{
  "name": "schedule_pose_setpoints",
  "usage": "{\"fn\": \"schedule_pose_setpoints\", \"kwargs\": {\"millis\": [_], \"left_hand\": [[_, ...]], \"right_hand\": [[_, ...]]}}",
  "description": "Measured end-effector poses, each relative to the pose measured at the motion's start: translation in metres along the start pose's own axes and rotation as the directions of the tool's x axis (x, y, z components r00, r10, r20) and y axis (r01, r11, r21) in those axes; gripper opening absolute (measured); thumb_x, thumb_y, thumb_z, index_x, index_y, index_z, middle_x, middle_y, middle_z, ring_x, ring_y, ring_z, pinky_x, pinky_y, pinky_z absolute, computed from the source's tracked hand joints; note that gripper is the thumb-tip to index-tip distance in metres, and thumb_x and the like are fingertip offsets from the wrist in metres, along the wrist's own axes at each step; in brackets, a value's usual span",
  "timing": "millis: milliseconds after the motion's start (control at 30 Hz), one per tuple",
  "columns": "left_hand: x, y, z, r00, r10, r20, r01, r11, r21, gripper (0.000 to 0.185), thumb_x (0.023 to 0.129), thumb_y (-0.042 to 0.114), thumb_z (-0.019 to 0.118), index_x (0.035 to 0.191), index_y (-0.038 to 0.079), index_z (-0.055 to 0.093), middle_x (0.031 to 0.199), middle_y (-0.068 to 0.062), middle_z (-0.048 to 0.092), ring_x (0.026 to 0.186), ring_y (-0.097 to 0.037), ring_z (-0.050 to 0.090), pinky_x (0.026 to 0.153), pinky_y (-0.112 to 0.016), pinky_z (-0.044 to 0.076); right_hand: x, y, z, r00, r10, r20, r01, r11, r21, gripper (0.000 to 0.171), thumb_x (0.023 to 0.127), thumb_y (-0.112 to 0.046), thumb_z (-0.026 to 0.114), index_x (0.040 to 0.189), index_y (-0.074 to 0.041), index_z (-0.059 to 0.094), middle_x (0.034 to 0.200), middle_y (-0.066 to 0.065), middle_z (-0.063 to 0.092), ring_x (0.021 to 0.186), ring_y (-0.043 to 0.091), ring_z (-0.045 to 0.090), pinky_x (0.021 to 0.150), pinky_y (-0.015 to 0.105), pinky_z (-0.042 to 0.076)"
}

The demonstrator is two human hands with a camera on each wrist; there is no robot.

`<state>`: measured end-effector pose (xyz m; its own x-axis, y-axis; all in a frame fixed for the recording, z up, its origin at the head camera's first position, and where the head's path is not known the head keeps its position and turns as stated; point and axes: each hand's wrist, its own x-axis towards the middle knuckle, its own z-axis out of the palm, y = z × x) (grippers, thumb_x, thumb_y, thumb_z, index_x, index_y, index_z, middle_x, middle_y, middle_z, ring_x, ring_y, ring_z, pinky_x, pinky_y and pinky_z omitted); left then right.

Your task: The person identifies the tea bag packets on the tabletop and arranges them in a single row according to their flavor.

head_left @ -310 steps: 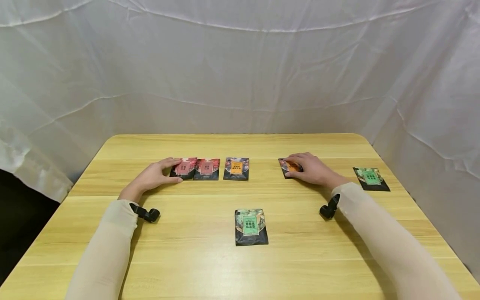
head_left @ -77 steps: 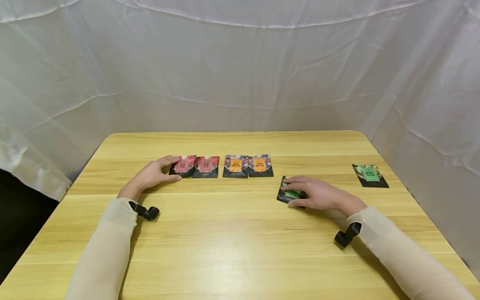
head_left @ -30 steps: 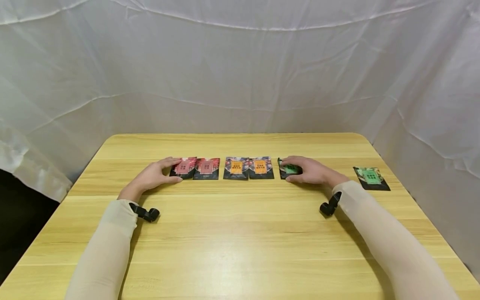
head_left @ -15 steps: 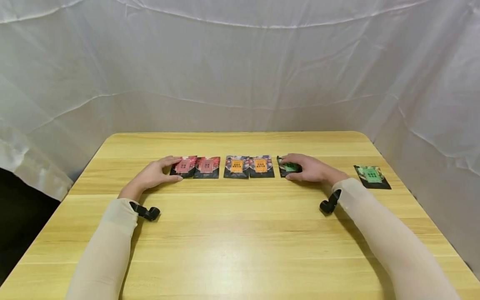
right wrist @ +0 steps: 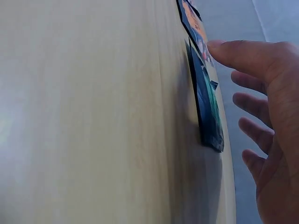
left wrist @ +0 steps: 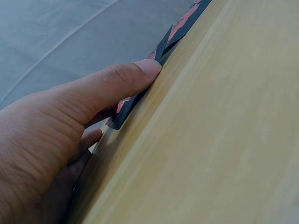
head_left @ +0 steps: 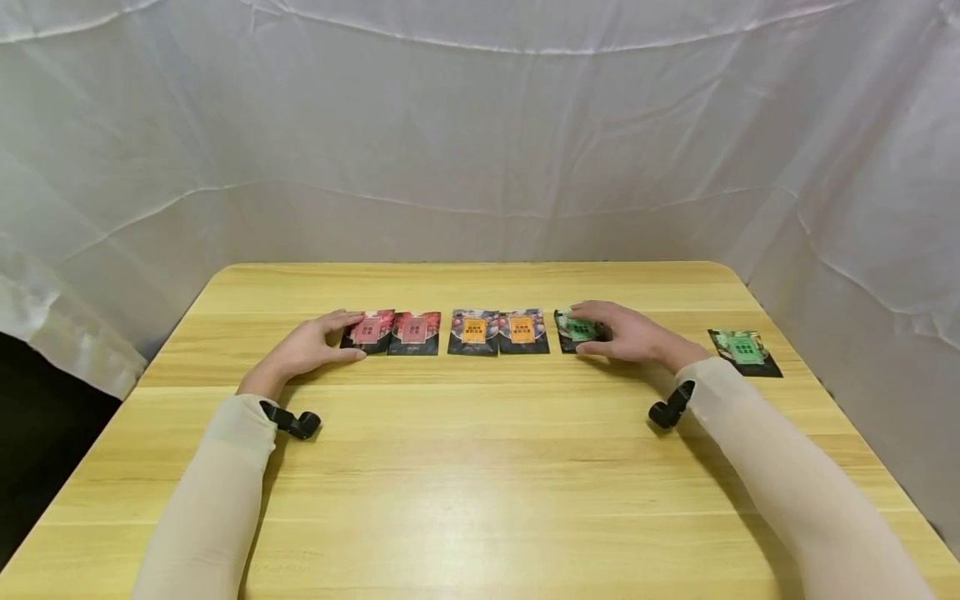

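Observation:
In the head view, my left hand [head_left: 306, 352] rests at the left edge of a red-labelled sachet [head_left: 375, 332]. Its thumb touches the lower part, as the left wrist view also shows. A second red-labelled sachet [head_left: 416, 333] lies right beside it. Farther right, two orange-labelled sachets [head_left: 473, 333] [head_left: 523, 332] lie side by side. My right hand [head_left: 633, 335] hovers over the right part of a green-labelled sachet [head_left: 572, 330]. In the right wrist view, thumb and fingers are spread apart, off that green-labelled sachet [right wrist: 209, 105], and nothing is between them.
Another green-labelled sachet [head_left: 746, 353] lies slanted near the right edge of the wooden table [head_left: 465, 467]. A pale cloth curtain [head_left: 480, 150] hangs behind the table and along its sides. Each wrist wears a black camera [head_left: 298, 423].
Earlier, my right hand set an orange-labelled sachet beside its match, then brought a green-labelled one from the front into the row. Now the right hand has let go and drawn slightly rightward. Left hand stays put.

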<state>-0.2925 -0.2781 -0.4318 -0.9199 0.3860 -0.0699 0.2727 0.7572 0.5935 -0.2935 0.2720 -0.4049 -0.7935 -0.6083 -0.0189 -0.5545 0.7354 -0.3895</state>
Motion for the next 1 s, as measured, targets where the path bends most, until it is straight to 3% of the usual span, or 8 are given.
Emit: {"fn": "schedule_pose_setpoints", "kwargs": {"millis": [200, 467, 767, 1000], "left_hand": [[0.000, 0.000, 0.000, 1.000, 0.003, 0.001, -0.003, 1.000, 0.016, 0.090, 0.079, 0.063, 0.071, 0.152, 0.021, 0.040, 0.158, -0.017, 0.026, 0.144, -0.041, 0.020, 0.112, -0.064, 0.018], [-0.001, 0.001, -0.001, 1.000, -0.007, 0.005, 0.007, 1.000, 0.014, 0.089, 0.080, 0.062, 0.071, 0.152, 0.021, 0.039, 0.158, -0.017, 0.026, 0.144, -0.041, 0.019, 0.112, -0.064, 0.017], [-0.002, 0.003, -0.002, 1.000, -0.003, 0.000, 0.003, 1.000, 0.022, 0.089, 0.079, 0.062, 0.072, 0.151, 0.019, 0.041, 0.158, -0.019, 0.026, 0.144, -0.042, 0.021, 0.112, -0.064, 0.018], [-0.002, 0.004, -0.002, 1.000, -0.002, 0.007, 0.002, 1.000, 0.019, 0.088, 0.080, 0.060, 0.072, 0.152, 0.019, 0.040, 0.158, -0.018, 0.026, 0.144, -0.042, 0.021, 0.112, -0.064, 0.019]], "right_hand": [[-0.013, 0.002, -0.005, 0.999, -0.004, -0.034, 0.003, 1.000, -0.022, 0.069, 0.092, -0.049, 0.065, 0.145, -0.008, 0.047, 0.148, 0.019, 0.042, 0.137, 0.040, 0.034, 0.111, 0.061, 0.024], [-0.039, 0.008, -0.011, 0.993, 0.058, -0.103, -0.061, 0.998, -0.031, 0.062, 0.094, -0.045, 0.063, 0.143, -0.010, 0.049, 0.142, 0.018, 0.048, 0.131, 0.041, 0.039, 0.107, 0.063, 0.028], [-0.075, 0.022, -0.022, 0.971, 0.169, -0.171, -0.173, 0.985, -0.013, 0.057, 0.097, -0.040, 0.060, 0.141, -0.006, 0.051, 0.135, 0.022, 0.053, 0.122, 0.042, 0.048, 0.100, 0.062, 0.037], [-0.106, 0.039, -0.032, 0.946, 0.243, -0.213, -0.242, 0.970, 0.034, 0.057, 0.094, -0.034, 0.067, 0.140, -0.002, 0.052, 0.137, 0.024, 0.052, 0.125, 0.045, 0.046, 0.101, 0.062, 0.036]]}}
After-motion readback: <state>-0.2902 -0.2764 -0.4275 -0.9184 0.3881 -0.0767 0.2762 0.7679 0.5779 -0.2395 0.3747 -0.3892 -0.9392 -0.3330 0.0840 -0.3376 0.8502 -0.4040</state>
